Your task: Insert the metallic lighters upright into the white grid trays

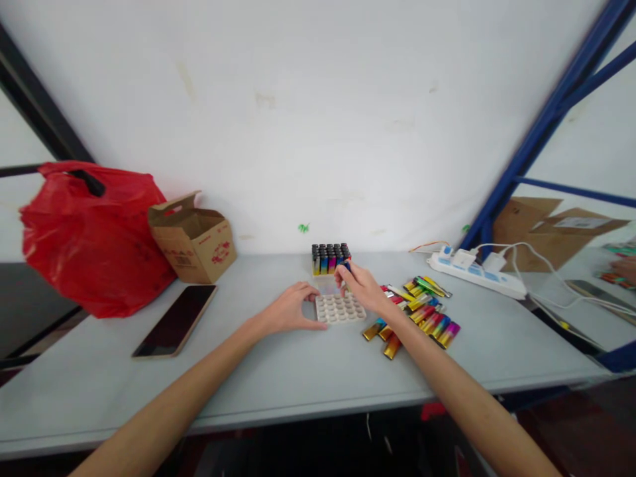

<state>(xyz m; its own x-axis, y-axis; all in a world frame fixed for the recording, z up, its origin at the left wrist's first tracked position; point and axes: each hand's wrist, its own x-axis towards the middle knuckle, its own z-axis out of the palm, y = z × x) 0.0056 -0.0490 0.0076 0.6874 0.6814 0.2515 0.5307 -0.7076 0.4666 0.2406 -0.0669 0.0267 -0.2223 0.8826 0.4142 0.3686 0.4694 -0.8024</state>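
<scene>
Right hand [358, 285] holding a small dark blue object [346, 266] above a white tray with round holes [340, 310].
Its fingers are pinched on the object; the left hand's [291, 309] fingers are spread at the tray's left edge, on the grey tabletop [278, 371], between shiny multicoloured lighters in a loose pile [420, 310] and a brown cardboard box [203, 245].

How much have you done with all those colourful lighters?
The upright lighters at the back look done. The right hand pinches something small and dark blue by the white tray, and the left hand is at its edge. Seemingly left: the tray's holes, which look empty, and the loose lighters piled to its right.
</scene>
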